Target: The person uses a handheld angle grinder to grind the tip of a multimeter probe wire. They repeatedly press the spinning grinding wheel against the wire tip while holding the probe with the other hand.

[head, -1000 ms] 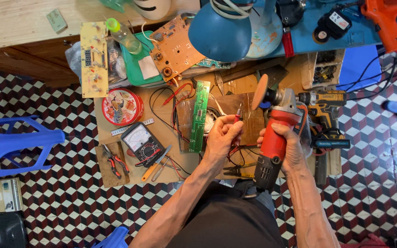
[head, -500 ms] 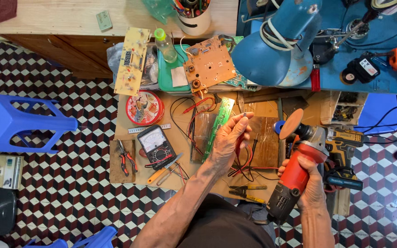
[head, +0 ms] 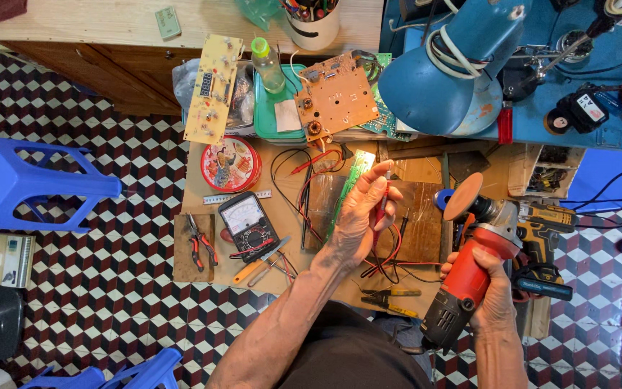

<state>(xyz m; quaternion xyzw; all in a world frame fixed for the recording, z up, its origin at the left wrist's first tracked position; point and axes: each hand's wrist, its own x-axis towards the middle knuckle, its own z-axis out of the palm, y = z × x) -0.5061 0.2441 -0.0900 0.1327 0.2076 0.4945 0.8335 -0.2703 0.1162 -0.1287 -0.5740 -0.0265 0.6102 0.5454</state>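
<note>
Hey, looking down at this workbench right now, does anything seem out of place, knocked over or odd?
Yes. A blue plastic stool lies tipped on its side on the checkered floor, left of the work board. Also odd: the right hand holds a red angle grinder over delicate electronics, while the left hand holds a green circuit board and a red probe.

Open brown board beside the round red tin, toward the long green circuit board; crossed by red and black leads; grey analog multimeter just below.
</note>
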